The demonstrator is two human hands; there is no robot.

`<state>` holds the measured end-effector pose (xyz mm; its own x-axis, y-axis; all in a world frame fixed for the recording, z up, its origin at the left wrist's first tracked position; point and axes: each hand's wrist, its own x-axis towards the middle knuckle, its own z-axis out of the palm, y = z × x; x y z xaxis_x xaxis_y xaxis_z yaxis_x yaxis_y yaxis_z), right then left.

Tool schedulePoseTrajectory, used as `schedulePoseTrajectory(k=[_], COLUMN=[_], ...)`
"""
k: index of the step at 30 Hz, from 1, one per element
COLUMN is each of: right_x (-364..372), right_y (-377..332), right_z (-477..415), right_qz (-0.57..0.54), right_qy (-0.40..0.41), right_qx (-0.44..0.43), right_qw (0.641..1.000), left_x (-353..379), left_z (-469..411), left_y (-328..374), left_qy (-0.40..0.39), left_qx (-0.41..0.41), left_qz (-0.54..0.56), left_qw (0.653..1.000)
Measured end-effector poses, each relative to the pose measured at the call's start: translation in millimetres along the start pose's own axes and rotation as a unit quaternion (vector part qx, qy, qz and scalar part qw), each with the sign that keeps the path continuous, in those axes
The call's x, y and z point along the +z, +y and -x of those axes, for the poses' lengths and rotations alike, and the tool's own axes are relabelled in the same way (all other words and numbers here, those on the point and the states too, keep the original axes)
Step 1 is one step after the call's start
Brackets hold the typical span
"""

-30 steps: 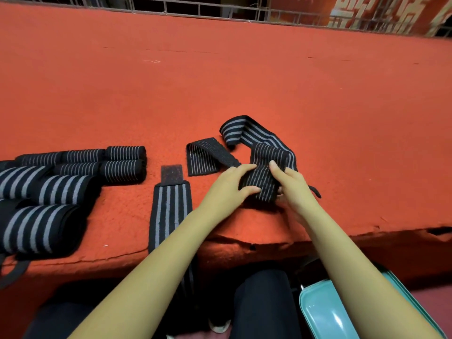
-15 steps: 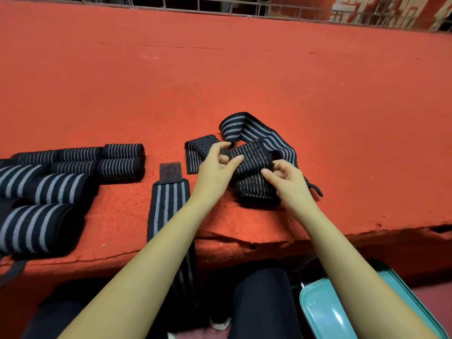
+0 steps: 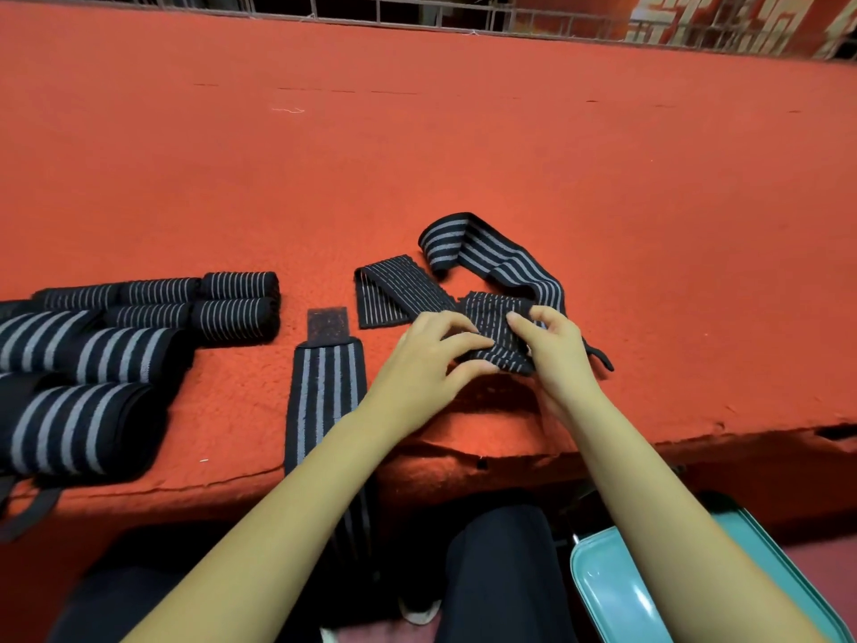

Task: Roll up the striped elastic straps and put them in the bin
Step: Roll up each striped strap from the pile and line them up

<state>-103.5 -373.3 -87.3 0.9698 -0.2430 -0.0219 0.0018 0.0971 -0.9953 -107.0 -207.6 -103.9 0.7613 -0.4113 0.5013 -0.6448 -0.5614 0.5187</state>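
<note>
A black strap with thin grey stripes [image 3: 491, 320] lies partly rolled on the red carpeted table [image 3: 417, 155]. Its loose end [image 3: 394, 294] stretches to the left. My left hand [image 3: 429, 350] pinches the roll from the left and my right hand [image 3: 549, 338] pinches it from the right. A wider striped strap [image 3: 482, 250] curls behind the roll. Another wide strap [image 3: 327, 392] lies flat and hangs over the table's front edge. A teal bin [image 3: 617, 591] sits low at the right, below the table, partly behind my right arm.
Several rolled striped straps [image 3: 139, 327] lie in a group at the left of the table. A dark loop [image 3: 28, 508] hangs over the front edge at far left. My dark trouser legs [image 3: 501, 573] show below the table. A metal railing [image 3: 417, 16] runs along the far side.
Both hands have shifted on the roll: the left hand came back down from the loose end to the roll's left side, and the right fingers now pinch its top right.
</note>
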Motion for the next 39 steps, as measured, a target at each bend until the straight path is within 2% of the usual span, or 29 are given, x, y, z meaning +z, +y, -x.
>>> schedulePoseTrajectory(k=[4,9,13,17,18,20,22,23,25,27,30,35,39], right_x=[0.6,4.4,8.0,3.0,0.4,-0.8,1.1,3.3,10.1,12.4,14.5,18.9,26.8], right_y=[-1.4,-2.2,0.7,0.2,1.3,-0.6,-10.7,-17.6,-33.8,-43.9,-57.4,-92.0,-118.9], right_z=[3.0,10.8,10.2,6.0,6.4,12.6,20.8,25.3,35.2,39.4,48.7,73.2,96.9], right_qz=[-0.015,-0.004,0.016,0.021,0.065,0.196,0.241,0.225,0.151,0.122,0.115,0.07,0.055], right_qy=[-0.026,-0.068,-0.035,0.041,0.038,0.035,0.017,-0.016,-0.097,-0.128,-0.11,-0.086,-0.102], right_qx=[0.039,0.073,0.069,0.056,0.033,-0.067,-0.173,-0.194,-0.157,-0.14,-0.174,-0.188,-0.201], right_qw=[0.999,0.995,0.997,0.997,0.997,0.978,0.955,0.955,0.971,0.974,0.972,0.976,0.973], left_x=[-2.8,-6.3,-10.0,-21.1,-24.3,-30.0,-36.4,-39.6,-47.3,-55.3,-67.4,-87.5,-114.1], left_z=[-7.3,-7.6,-2.6,2.7,3.3,3.0,-0.7,-3.4,-8.7,-13.6,-19.6,-11.7,-1.9], left_y=[-1.2,-2.1,2.7,5.0,6.1,8.3,12.9,16.1,23.3,30.0,38.8,62.7,89.3], left_qy=[0.001,-0.048,-0.035,-0.022,-0.028,-0.022,-0.004,0.008,0.039,0.077,0.098,0.085,0.127], left_qx=[-0.034,-0.081,-0.058,-0.062,-0.073,-0.087,-0.098,-0.106,-0.117,-0.124,-0.154,-0.178,-0.163], left_qz=[-0.004,-0.022,-0.014,0.028,0.031,0.038,0.064,0.085,0.127,0.167,0.23,0.3,0.283], left_qw=[0.999,0.995,0.998,0.997,0.996,0.995,0.993,0.991,0.984,0.975,0.956,0.933,0.937])
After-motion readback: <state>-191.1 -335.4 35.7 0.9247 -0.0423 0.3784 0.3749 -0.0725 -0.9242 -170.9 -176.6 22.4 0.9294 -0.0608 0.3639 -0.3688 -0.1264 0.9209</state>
